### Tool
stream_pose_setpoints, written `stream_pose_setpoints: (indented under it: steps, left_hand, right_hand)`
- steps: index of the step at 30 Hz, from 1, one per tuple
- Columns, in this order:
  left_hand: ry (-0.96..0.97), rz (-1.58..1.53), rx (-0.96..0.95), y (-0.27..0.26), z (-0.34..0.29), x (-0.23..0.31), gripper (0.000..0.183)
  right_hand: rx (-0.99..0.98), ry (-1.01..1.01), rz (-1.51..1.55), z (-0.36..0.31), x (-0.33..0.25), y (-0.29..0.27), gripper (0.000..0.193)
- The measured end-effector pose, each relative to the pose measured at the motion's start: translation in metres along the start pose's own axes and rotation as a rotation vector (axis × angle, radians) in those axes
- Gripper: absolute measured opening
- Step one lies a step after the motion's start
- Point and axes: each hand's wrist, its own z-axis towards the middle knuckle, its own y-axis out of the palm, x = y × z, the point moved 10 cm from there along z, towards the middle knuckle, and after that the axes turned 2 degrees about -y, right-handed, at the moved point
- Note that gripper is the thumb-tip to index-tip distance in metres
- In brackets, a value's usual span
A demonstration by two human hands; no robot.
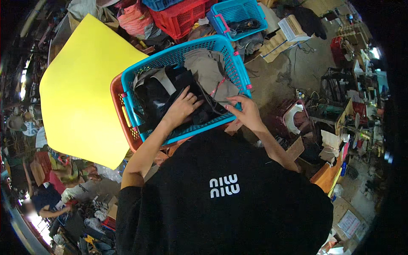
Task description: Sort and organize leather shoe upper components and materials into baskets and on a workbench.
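A turquoise plastic basket [182, 46] stands in front of me, filled with flat cut pieces. Dark pieces [155, 91] heap up on its left side, with a pale grey strip [163, 80] across them. On the right lies a stack of grey-brown cut pieces [204, 66], with a small pink mark among them. My left hand [183, 107] rests on the black pieces, its fingers spread. At the near right corner of the basket is my right hand [246, 114], thumb and forefinger apart beside a thin dark strip [214, 106].
An orange-brown basket [115, 91] sits under the turquoise one. To the left leans a large yellow sheet [85, 93]. Behind stand a red crate [178, 19] and a smaller blue basket [242, 10]. A co-worker [46, 199] is at the lower left.
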Motion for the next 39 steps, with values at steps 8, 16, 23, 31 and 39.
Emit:
stream_pose_setpoints:
  steps: [8, 16, 23, 31, 39]
  left_hand:
    - [0.016, -0.192, -0.034, -0.043, 0.006, 0.022, 0.115]
    - [0.032, -0.170, 0.024, -0.076, -0.005, 0.035, 0.107]
    - [0.149, -0.054, 0.128, -0.062, -0.027, 0.057, 0.054]
    - [0.155, -0.440, -0.105, -0.043, -0.016, 0.077, 0.036]
    - [0.200, -0.307, 0.126, -0.085, 0.020, 0.134, 0.054]
  right_hand:
    - [0.089, 0.216, 0.482, -0.025, 0.043, -0.024, 0.024]
    - [0.127, 0.398, 0.513, -0.091, 0.026, -0.048, 0.027]
    - [0.025, 0.469, 0.766, -0.200, 0.048, 0.008, 0.023]
    - [0.358, 0.538, 0.988, -0.329, 0.063, 0.050, 0.027]
    - [0.938, 0.699, 0.954, -0.477, 0.109, 0.070, 0.018]
